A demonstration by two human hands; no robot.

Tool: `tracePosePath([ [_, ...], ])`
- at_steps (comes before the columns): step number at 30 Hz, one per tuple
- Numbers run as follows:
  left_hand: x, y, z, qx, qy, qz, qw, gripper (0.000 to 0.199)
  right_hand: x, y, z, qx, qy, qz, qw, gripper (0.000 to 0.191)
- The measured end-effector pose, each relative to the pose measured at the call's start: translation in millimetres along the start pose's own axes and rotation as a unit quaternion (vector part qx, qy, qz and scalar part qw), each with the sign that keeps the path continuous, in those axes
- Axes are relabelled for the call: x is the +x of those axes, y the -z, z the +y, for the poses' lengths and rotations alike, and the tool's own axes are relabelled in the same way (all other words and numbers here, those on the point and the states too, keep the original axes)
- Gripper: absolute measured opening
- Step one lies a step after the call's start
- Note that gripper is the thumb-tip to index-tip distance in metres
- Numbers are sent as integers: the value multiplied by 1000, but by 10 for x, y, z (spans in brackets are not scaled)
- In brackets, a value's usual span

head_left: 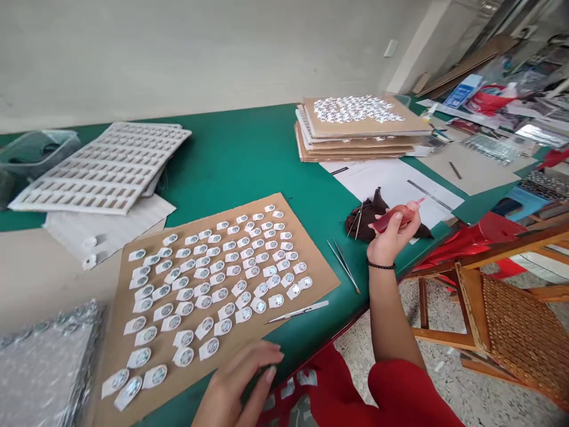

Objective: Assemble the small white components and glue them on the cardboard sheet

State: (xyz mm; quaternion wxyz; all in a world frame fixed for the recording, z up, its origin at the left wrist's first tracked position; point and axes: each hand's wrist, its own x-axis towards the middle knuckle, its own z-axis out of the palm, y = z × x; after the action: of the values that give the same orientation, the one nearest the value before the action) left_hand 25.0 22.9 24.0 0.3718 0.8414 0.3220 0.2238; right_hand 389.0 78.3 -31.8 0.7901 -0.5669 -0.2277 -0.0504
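Observation:
My right hand [393, 234] holds a small red squeeze bottle [392, 219] with a pink nozzle, above a dark brown cloth [368, 214] on which tweezers lie. My left hand [244, 382] hovers by the front edge of a cardboard sheet [306, 267], its fingers apart and nothing visible in them. Several rows of small round shiny pieces on white paper tabs [212, 346] cover the sheet. White-handled pointed tweezers [297, 312] rest at the sheet's right front edge. Another metal pair of tweezers [344, 265] lies on the green table [235, 160] between the sheet and my right wrist.
Stacked cardboard [364, 148] with small white pieces on top stands at the back. White slotted trays [104, 163] and a clear plastic box [40, 148] are at the left. Printed paper [391, 178] lies behind the cloth. A wooden chair [515, 326] is at the right.

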Motion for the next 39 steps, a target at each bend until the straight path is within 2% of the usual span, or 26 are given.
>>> tracePosePath([
  [6, 219, -428, -58, 101, -70, 20, 992, 21, -91, -54, -34, 38, -26, -87, 995, 47],
  [9, 233, -611, -93, 108, -93, 13, 990, 23, -121, -77, -87, 52, -11, -95, 994, 51],
  [12, 197, -689, -127, 118, -116, 2, 986, 26, -139, -108, -164, 75, -12, -108, 991, 52],
  [16, 150, -719, -161, 145, -124, -3, 982, 30, -188, -211, -394, 107, -79, -200, 971, 31],
  [18, 128, -737, -168, 152, -123, -3, 981, 29, -232, -301, -574, 118, -108, -251, 955, 29],
  [22, 99, -765, -160, 151, -100, -13, 983, 29, -349, -579, -856, 147, -172, -340, 913, 50],
  [25, 137, -738, -130, 150, -61, -38, 986, 28, -478, -831, -841, 213, -335, -399, 827, 53],
  [27, 196, -688, -89, 157, -26, -63, 985, 25, -589, -979, -758, 225, -408, -422, 778, 48],
  [29, 267, -623, -35, 176, 14, -89, 980, 19, -698, -1090, -678, 219, -418, -433, 768, 43],
  [32, 362, -536, 38, 215, 46, -132, 967, 7, -803, -1177, -616, 222, -411, -425, 775, 43],
  [36, 438, -497, 56, 260, 17, -198, 945, 16, -788, -1172, -576, 261, -430, -426, 752, 41],
  [39, 455, -476, 47, 264, 9, -246, 933, 24, -720, -1118, -540, 286, -464, -427, 722, 41],
])
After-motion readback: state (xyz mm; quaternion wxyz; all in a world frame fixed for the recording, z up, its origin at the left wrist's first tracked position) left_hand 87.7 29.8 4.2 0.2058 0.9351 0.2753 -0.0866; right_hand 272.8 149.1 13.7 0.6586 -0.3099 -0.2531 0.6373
